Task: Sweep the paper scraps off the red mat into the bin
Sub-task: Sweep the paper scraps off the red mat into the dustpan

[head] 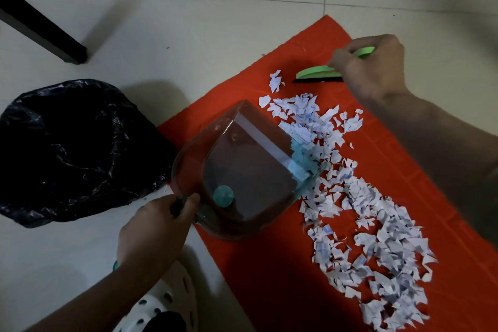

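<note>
A red mat point(269, 264) lies on the tiled floor with several white paper scraps point(363, 224) strewn along it in a long band. My left hand point(156, 226) grips the handle of a clear dustpan point(242, 170), whose front lip touches the edge of the scraps. My right hand point(369, 65) holds a small green brush point(318, 75) with black bristles, set down on the mat just beyond the far end of the scraps. A bin lined with a black bag point(72, 148) stands on the floor left of the mat, beside the dustpan.
A black furniture leg point(40, 27) slants across the upper left floor. A white perforated shoe point(167, 302) shows at the bottom, close to the mat's near edge.
</note>
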Motion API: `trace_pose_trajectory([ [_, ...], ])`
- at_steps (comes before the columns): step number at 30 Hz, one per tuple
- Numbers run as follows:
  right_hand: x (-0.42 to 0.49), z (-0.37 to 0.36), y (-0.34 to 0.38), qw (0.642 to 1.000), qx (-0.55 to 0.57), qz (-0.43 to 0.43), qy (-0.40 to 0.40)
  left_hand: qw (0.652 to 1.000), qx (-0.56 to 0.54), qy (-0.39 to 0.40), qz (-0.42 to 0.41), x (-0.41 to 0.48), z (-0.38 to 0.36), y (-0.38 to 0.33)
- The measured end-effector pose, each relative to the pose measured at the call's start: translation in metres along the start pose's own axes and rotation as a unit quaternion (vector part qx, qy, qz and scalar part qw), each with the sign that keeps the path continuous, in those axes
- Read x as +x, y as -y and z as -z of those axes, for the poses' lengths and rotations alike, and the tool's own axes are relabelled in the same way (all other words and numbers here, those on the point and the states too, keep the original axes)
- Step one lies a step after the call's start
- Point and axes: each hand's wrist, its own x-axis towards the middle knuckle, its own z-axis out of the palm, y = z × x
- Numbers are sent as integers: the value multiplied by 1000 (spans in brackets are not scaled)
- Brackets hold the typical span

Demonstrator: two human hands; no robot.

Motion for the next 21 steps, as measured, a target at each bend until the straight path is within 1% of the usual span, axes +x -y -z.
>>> trace_pose_trajectory([
  [3, -2, -2, 2, 999, 27, 9, -28, 1000, 5, 0, 1, 0, 0, 0],
  [6, 8, -13, 4, 999, 17, 41, -25, 1000, 4, 3, -1, -1, 0, -1],
  [9, 26, -24, 7, 999, 24, 25, -35, 1000, 7, 3, -1, -2, -1, 0],
  [12, 38, -34, 9, 1000, 19, 2, -8, 1000, 8, 2, 1, -1, -1, 3],
  [16, 31, -32, 7, 998, -39, 4, 46, 1000, 5, 3, 6, -1, 0, 2],
  [18, 19, -21, 7, 998, -49, 10, 44, 1000, 5, 2, 5, 0, 1, 2],
  [21, 1, -4, 7, 999, -4, 25, 35, 1000, 7, 2, 2, 3, 0, 6],
])
